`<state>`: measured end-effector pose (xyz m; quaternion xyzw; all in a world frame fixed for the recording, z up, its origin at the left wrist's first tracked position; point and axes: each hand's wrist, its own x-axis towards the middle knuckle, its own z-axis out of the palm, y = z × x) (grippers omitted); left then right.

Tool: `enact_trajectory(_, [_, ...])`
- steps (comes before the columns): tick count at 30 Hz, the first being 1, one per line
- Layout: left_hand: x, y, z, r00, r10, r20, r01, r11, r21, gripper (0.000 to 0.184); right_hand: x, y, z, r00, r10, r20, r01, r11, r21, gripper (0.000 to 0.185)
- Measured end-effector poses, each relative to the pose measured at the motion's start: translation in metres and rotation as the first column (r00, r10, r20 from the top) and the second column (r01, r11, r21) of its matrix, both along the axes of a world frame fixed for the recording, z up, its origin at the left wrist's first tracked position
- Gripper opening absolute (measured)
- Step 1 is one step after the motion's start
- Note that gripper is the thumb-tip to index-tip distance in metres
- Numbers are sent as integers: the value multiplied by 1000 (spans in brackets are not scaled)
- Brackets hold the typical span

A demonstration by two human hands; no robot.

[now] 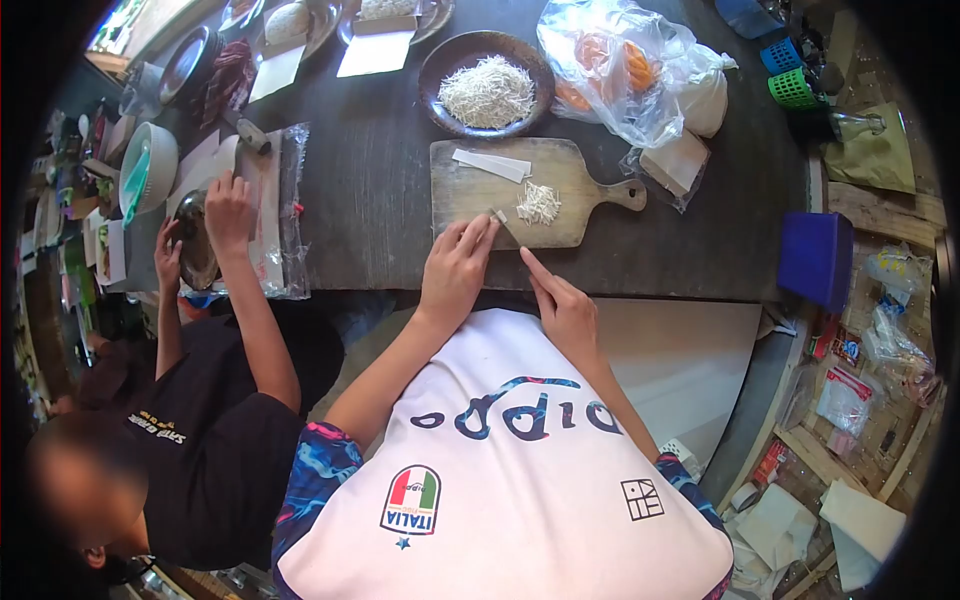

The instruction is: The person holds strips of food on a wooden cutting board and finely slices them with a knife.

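A wooden cutting board [560, 165] with a short handle lies on the dark table in front of me. My left hand [458, 268] is closed at its near edge, fingertips pressed together on a small pale stack of strips [498, 216]. Beside those fingertips is the blade of a knife [511, 231]. My right hand [566, 310] grips the knife, index finger stretched along it; the handle is mostly hidden. A little heap of thin white shreds [539, 203] sits right of the blade. Farther back on the board rest flat white strips [492, 164].
Behind the board stands a brown bowl [432, 85] of white shreds. A clear plastic bag [600, 75] with orange items is right of it. At left, a co-worker's hands [230, 210] handle a dark round dish [197, 245]. A blue box [815, 260] is at the table's right.
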<state>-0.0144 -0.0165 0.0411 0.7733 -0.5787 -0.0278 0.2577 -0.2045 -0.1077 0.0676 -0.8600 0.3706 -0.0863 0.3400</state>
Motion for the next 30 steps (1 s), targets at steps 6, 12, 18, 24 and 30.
enact_trajectory(6, [1,1,-3,1000,-2,20,2,1000,-5,49,-3,3,-4,1000,7,-20,-7,1000,-5,53])
enact_trajectory(12, [-1,1,-2,1000,4,-20,-4,1000,-2,50,8,-2,-7,1000,12,26,-12,1000,-22,54])
enact_trajectory(18, [1,1,-4,999,-15,33,15,1000,0,51,0,2,-8,999,6,-44,-6,1000,-1,53])
enact_trajectory(24, [3,1,-3,998,-11,59,11,1000,10,51,14,-4,-10,999,21,24,-20,1000,-19,54])
enact_trajectory(30, [0,2,-3,998,-8,61,7,1000,11,50,4,0,-9,999,17,-31,-17,1000,-8,53])
